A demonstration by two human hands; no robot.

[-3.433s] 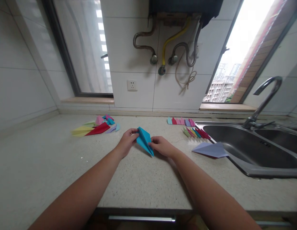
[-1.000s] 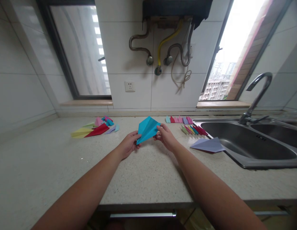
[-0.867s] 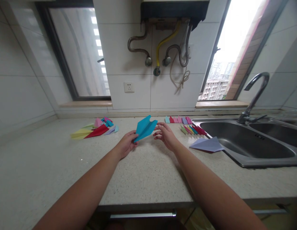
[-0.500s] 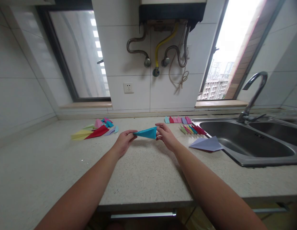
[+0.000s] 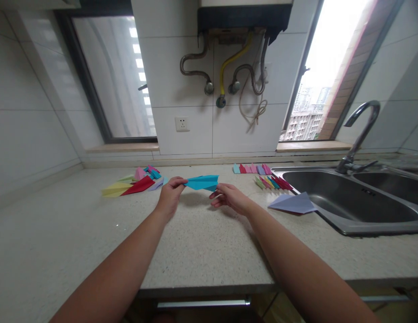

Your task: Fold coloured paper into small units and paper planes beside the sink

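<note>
A blue paper plane (image 5: 202, 182) hangs level above the speckled counter (image 5: 202, 242), its nose pointing left. My left hand (image 5: 170, 195) pinches the plane near its nose. Just below the plane's tail is my right hand (image 5: 229, 198), fingers loosely curled and holding nothing. A pile of finished paper planes (image 5: 133, 183), yellow, red, pink and blue, lies on the counter to the left of my left hand.
A lilac folded sheet (image 5: 292, 203) rests by the rim of the steel sink (image 5: 357, 202). Two rows of small folded coloured papers (image 5: 262, 176) lie behind it. A tap (image 5: 360, 134) rises at the right. Tiled wall, socket and pipes stand behind.
The blue plane went from flat on the counter to lifted between both hands, then was turned level. My right hand has let go and dropped below it; the left hand carries it leftward.
</note>
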